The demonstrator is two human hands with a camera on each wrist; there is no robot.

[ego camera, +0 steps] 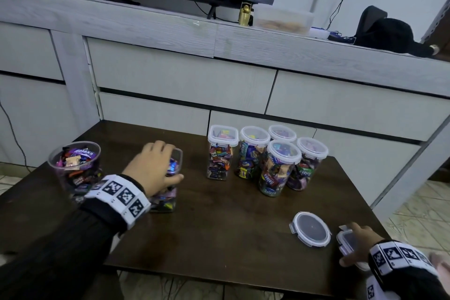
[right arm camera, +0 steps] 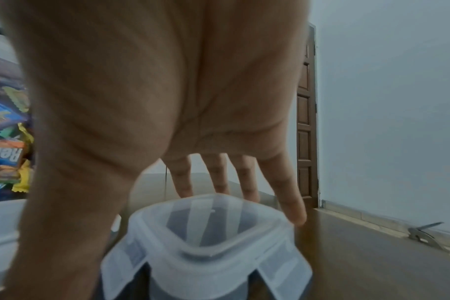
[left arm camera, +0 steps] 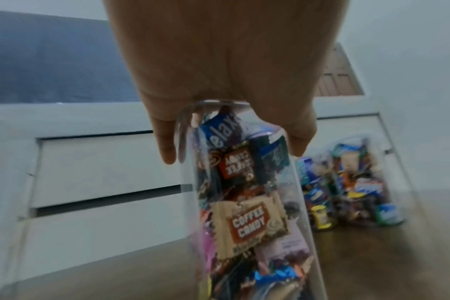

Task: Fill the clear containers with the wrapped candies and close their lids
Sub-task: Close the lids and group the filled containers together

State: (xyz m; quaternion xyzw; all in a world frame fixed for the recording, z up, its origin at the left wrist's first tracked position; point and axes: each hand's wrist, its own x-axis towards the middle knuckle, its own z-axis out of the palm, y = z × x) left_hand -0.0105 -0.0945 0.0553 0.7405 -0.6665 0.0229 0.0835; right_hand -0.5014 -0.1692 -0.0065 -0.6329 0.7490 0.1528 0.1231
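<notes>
Then my left hand (ego camera: 153, 165) gripped the open candy jar (ego camera: 170, 185) at centre left, while my right hand (ego camera: 358, 246) clasped a square lid (ego camera: 347, 241) at lower right.

A dark wooden table (ego camera: 219, 221) carried everything — five lidded candy jars (ego camera: 280, 161) clustered at its far right, two open candy-filled jars (ego camera: 73, 165) at the left. A round lid (ego camera: 310, 229) lay flat near the front right edge — a square lid (ego camera: 347, 241) just beside it.

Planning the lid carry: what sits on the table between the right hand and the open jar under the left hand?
Head view: only bare table between the right hand and the open jar. The round lid lies just left of that hand.
</notes>
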